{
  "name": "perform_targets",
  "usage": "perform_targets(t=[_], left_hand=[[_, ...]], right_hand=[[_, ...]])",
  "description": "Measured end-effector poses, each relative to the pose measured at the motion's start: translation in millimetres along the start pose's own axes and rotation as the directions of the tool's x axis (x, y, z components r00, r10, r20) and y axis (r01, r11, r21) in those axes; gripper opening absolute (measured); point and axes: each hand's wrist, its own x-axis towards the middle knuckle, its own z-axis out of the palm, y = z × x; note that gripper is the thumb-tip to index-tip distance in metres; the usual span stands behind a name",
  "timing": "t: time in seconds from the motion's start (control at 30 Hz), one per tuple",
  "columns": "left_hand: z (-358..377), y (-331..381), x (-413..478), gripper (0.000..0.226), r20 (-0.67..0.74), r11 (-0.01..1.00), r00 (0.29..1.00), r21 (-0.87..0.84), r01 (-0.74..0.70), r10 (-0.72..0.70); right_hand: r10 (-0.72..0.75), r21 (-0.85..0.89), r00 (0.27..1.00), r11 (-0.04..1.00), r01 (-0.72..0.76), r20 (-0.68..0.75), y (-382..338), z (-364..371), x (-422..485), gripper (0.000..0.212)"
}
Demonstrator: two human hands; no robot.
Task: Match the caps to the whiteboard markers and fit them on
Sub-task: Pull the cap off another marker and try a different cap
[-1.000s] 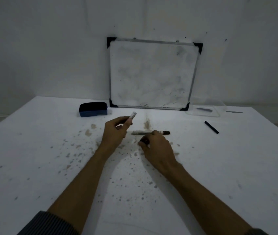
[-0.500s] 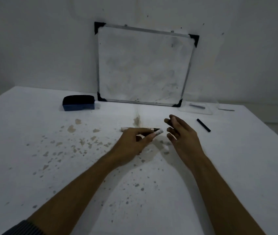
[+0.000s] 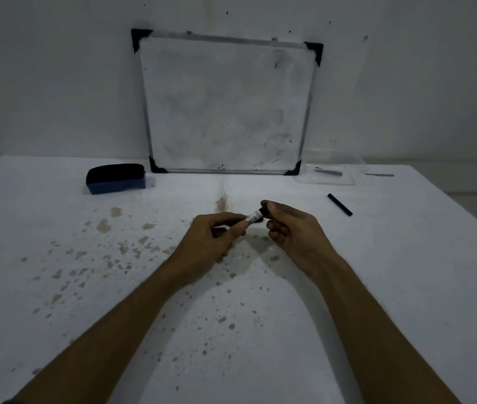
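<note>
Left hand [image 3: 211, 240] pinches the marker [image 3: 252, 219] above the table [image 3: 406, 287] at centre; most of the barrel is hidden in the fist. Right hand [image 3: 292, 228] has fingertips closed on the dark cap [image 3: 262, 213] at the marker's tip; can't tell if it's seated. A black stick [image 3: 339, 204] lies at 2 o'clock, type unclear. Eraser [image 3: 116, 178] at 10 o'clock, whiteboard [image 3: 225, 106] at 12.

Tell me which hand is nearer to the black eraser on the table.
Left. The left hand is nearer to the eraser, which lies beyond it and off to its left. The right hand is farther away, on the other side of the left hand.
</note>
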Motion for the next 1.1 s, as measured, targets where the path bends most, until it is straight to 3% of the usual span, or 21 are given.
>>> perform_targets(t=[0.13,0.27,0.33,0.53,0.77,0.97,1.1], left_hand=[[-1,-1,-1,0.025,0.001,0.999,1.000,0.050,-0.018,0.018],[0,1,-3,0.020,-0.019,0.999,1.000,0.054,-0.001,0.002],[-1,3,-3,0.013,-0.008,1.000,1.000,0.008,-0.001,0.001],[-15,6,-4,0.044,0.104,0.995,0.994,-0.092,0.027,-0.017],[-25,0,-2,0.049,0.186,0.993,0.982,-0.112,0.046,-0.024],[-18,4,2,0.049,0.159,0.986,0.984,-0.135,0.097,-0.075],[-13,17,4,0.035,-0.025,0.970,0.997,-0.232,0.068,-0.076]], right_hand=[[-0.059,-0.131,0.998,0.990,0.059,0.003,-2,-1,-5,0.023],[-0.315,-0.479,0.949,0.830,0.287,0.023,-6,-1,-11,0.022],[-0.348,-0.492,0.936,0.807,0.327,0.051,-6,2,-12,0.023],[-0.358,-0.435,0.924,0.816,0.381,0.138,-5,9,-15,0.021],[-0.330,-0.411,0.931,0.835,0.365,0.156,3,11,-16,0.020],[-0.325,-0.434,0.937,0.832,0.346,0.126,1,16,-15,0.024],[-0.424,-0.473,0.906,0.802,0.366,-0.018,4,32,-16,0.036]])
